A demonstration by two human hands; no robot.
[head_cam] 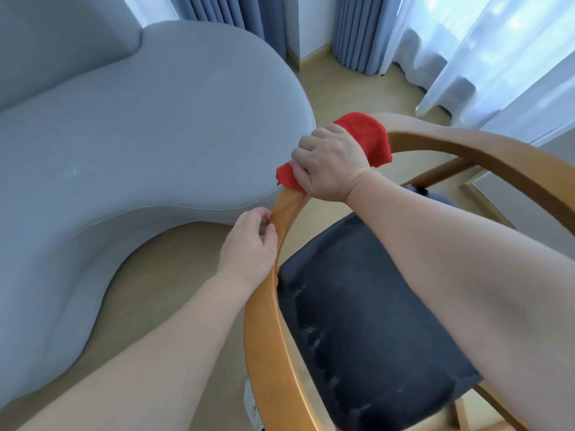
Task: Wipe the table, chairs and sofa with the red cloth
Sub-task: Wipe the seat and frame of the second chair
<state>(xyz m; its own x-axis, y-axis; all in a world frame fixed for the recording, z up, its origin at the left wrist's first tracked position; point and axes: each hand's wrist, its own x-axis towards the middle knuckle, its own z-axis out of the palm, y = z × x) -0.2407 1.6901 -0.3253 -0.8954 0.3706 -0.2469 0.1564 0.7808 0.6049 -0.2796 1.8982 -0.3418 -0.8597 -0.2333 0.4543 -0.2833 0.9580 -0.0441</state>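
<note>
Gripping the red cloth (367, 132) round the chair rail (466, 144), the right hand (329, 164) may slip off its curve if the left hand (249, 244), pinching that rail, loosens.

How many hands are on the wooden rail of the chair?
2. The right hand holds the red cloth around the rail; the left hand pinches it nearer the camera.

The red cloth (368, 133), fluffy and bunched, is wrapped over the curved top rail of the chair (263, 331) at centre, gripped there by the right hand (329, 164). The chair stands near right, with a golden-brown wooden frame and a dark seat cushion (373, 321) marked by pale smears, perhaps dust. The grey-blue, rounded sofa (140, 135) fills the left, just beside the rail.
</note>
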